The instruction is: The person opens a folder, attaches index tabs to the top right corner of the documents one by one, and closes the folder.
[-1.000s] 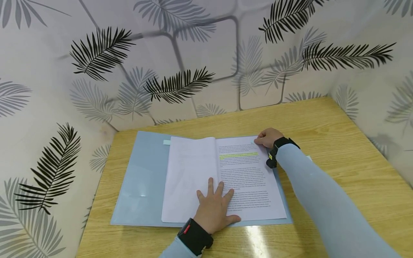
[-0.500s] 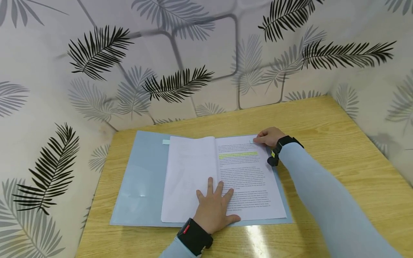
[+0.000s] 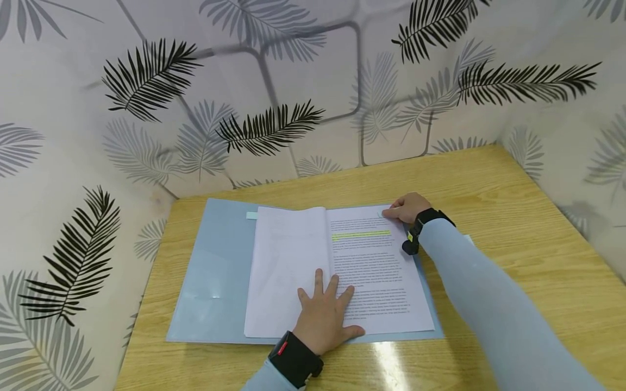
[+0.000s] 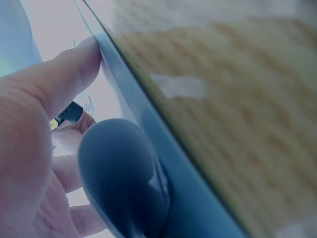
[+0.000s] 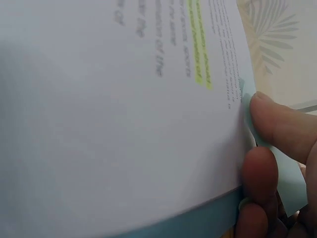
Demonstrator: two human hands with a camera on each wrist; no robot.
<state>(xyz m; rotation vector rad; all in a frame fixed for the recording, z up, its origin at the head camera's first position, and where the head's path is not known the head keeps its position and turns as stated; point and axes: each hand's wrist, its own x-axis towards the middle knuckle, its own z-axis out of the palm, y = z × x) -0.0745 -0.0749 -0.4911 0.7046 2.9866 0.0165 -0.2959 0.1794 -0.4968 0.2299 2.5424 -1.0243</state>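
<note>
A blue folder lies spread on the table with a stack of white sheets in it. My left hand rests with spread fingers on the lower middle of the printed page, its thumb along the bottom edge. In the left wrist view, a rounded blue opening of the folder shows beside the fingers. At the page's top right corner, my right hand pinches a pale blue-green sticky note between thumb and fingers. One end of the note lies against the page; the fingers hide part of it.
Two yellow highlighted lines cross the printed page. Another pale tab sticks out at the left sheet's top. A pale corner peeks out behind the right sleeve. The wooden table meets a leaf-patterned backdrop.
My right wrist swung slightly right and then back left, while the fingertips crept a little left along the note at the page corner. The left hand stays in place on the page.
</note>
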